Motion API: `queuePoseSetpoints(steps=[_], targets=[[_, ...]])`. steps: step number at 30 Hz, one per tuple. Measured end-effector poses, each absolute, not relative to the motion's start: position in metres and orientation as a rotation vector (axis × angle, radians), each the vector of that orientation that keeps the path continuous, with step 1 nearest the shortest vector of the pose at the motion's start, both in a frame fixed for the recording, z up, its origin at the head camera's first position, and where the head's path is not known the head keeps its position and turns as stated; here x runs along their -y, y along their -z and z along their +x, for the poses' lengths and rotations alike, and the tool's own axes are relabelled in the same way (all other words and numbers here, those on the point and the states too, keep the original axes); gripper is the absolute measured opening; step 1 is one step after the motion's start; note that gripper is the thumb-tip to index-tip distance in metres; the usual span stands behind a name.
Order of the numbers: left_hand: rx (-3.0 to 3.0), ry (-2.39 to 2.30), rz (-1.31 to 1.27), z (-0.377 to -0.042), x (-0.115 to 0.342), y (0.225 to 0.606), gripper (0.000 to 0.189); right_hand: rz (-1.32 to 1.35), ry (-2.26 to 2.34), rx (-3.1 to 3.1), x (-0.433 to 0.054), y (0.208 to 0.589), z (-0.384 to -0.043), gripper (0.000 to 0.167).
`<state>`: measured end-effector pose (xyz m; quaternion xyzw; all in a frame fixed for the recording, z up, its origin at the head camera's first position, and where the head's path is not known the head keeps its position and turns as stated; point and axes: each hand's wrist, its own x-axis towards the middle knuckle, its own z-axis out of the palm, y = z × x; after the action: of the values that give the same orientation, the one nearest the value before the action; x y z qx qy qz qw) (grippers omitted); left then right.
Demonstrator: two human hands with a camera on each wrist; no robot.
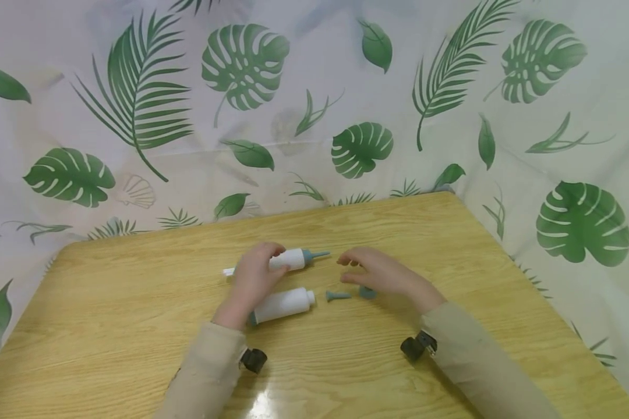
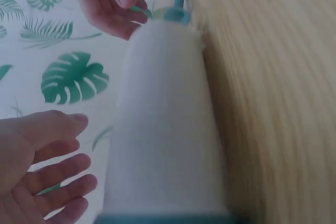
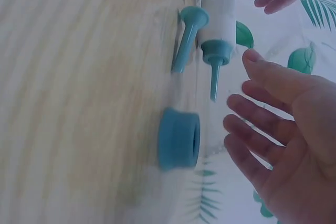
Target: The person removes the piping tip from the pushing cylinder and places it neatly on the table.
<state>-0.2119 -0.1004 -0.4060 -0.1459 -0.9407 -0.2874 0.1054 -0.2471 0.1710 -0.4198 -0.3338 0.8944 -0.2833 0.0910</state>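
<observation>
My left hand (image 1: pixel 257 270) hovers over a white bottle (image 1: pixel 294 259) with a teal nozzle (image 1: pixel 318 254), its fingers loosely bent and holding nothing. Nearer to me lies a second white bottle (image 1: pixel 283 305), with a bare white neck and a teal base; it fills the middle of the left wrist view. My right hand (image 1: pixel 380 270) is raised to the right of the bottles, fingers relaxed and apart, nothing in them. Below its fingertips lie a loose teal nozzle (image 3: pixel 190 38) with a flared end and a teal ring-shaped cap (image 3: pixel 179 139).
A white stick-like end (image 1: pixel 228 272) shows at the left of the far bottle, partly behind my left hand. Everything lies on a wood-grain table (image 1: pixel 136 314). Behind it hangs a leaf-print cloth (image 1: pixel 314 169).
</observation>
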Motion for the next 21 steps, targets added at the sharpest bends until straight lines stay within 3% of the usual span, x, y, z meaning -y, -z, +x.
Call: queuePoseSetpoints(steps=[6, 14, 21], targets=[[2.886, 0.795, -0.367, -0.22, 0.122, 0.406, 0.046, -0.964, 0.904, -2.64, -0.148, 0.417, -0.262, 0.05], [2.985, 0.799, -0.378, -0.225, 0.131, 0.412, 0.054, -1.017, 0.804, -2.677, -0.117, 0.428, -0.281, 0.066], [3.02, 0.738, -0.424, -0.23, 0.133, 0.416, 0.057, -0.999, 0.794, -2.675, -0.094, 0.434, -0.286, 0.062]])
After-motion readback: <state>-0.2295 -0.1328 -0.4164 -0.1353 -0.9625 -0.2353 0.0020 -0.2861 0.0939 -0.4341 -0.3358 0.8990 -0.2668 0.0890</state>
